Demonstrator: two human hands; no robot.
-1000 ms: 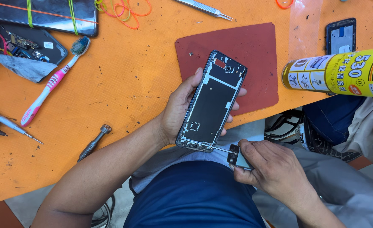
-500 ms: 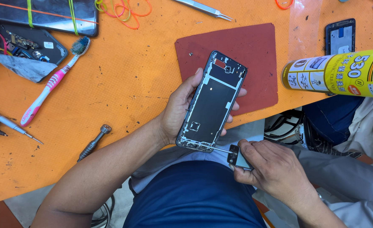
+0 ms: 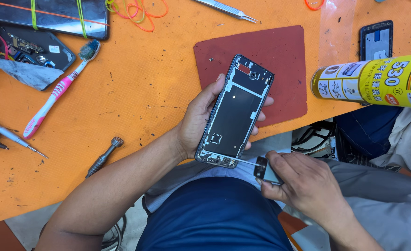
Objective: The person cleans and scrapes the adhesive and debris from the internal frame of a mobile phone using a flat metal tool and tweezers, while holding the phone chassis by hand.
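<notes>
The phone frame, a dark opened handset shell with its inner plate showing, is held tilted over the near edge of the orange tabletop, its top end above the dark red mat. The left hand is clamped on it from behind, thumb along the left edge and fingertips showing past the right edge. Nearest the body, the right hand is closed around the dark handle of a small screwdriver, whose thin shaft reaches left to the bottom end of the frame, where the tip meets it. The two hands are close together but not touching.

Left of the forearm a second screwdriver lies on the tabletop, and farther left a thin metal probe. Beyond these lies a pink and white toothbrush, bristles pointing away. To the right a yellow spray can juts in on its side, with a small dark phone behind it. At the far edge lie tweezers, loose rubber bands, a banded dark phone and an opened phone back.
</notes>
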